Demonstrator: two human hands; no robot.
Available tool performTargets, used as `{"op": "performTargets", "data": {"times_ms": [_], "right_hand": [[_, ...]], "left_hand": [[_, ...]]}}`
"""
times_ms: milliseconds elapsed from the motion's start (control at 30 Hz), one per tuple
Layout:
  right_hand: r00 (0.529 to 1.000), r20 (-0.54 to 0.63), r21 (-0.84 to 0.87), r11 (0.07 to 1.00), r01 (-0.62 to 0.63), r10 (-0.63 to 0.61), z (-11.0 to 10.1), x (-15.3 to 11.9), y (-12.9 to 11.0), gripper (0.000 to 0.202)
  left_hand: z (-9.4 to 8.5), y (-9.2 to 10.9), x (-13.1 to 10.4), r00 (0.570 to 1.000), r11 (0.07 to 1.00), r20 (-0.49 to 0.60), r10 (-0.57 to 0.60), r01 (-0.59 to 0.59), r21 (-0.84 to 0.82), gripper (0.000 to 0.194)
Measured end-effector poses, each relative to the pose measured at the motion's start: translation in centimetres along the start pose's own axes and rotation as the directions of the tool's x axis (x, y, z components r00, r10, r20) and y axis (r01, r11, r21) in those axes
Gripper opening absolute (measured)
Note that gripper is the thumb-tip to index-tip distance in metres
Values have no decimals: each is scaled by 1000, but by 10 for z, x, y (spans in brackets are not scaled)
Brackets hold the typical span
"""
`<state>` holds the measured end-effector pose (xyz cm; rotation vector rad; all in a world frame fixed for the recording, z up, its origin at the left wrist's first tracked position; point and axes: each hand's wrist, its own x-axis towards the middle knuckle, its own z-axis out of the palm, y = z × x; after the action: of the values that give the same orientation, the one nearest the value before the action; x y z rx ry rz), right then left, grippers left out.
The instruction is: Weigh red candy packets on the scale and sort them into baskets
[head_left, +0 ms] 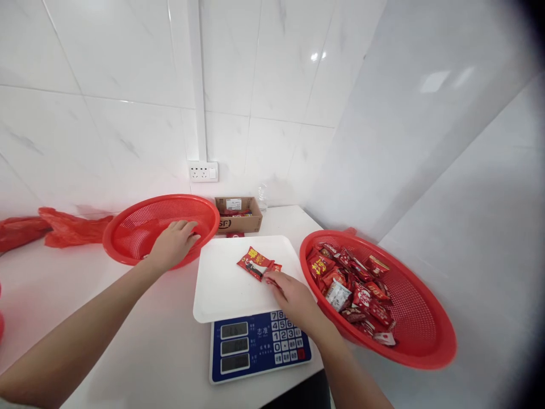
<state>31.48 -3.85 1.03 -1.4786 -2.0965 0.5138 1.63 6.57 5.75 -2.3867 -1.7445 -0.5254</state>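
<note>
Over the near rim of the left red basket is my left hand, fingers curled around a small dark red packet that barely shows. My right hand is at the right part of the white scale tray, its fingers pinched on a small red packet. Just beyond those fingertips a larger red packet lies on the tray, with another small red packet beside it. The blue scale panel has number keys and displays.
On the right, a red basket holds several wrapped snacks. A cardboard box with packets stands behind the scale, near the wall socket. Red plastic bags lie at the far left.
</note>
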Motion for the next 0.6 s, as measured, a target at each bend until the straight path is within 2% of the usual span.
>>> {"op": "performTargets", "data": {"times_ms": [100, 167, 267, 367, 467, 533, 600], "right_hand": [[989, -98, 4, 994, -112, 112, 0, 7, 6, 35], [964, -185, 19, 982, -190, 190, 2, 13, 11, 36], [929, -292, 42, 974, -224, 227, 7, 21, 20, 41], [927, -336, 6, 984, -178, 169, 12, 27, 25, 49], [942, -306, -41, 986, -159, 139, 14, 28, 25, 52], [959, -245, -62, 985, -159, 139, 14, 28, 23, 48], [971, -189, -75, 984, -162, 146, 12, 28, 21, 45]], "left_hand": [[18, 17, -1, 967, 965, -28, 253, -255, -62, 42], [30, 39, -3, 923, 917, 34, 382, -374, -140, 46], [44, 73, -3, 842, 853, 185, 507, -459, -247, 56], [49, 96, 4, 776, 824, 298, 556, -469, -317, 65], [50, 105, 17, 749, 815, 345, 566, -446, -369, 66], [50, 106, 24, 759, 821, 355, 545, -399, -408, 65], [49, 104, 27, 794, 848, 363, 487, -331, -413, 64]]}}
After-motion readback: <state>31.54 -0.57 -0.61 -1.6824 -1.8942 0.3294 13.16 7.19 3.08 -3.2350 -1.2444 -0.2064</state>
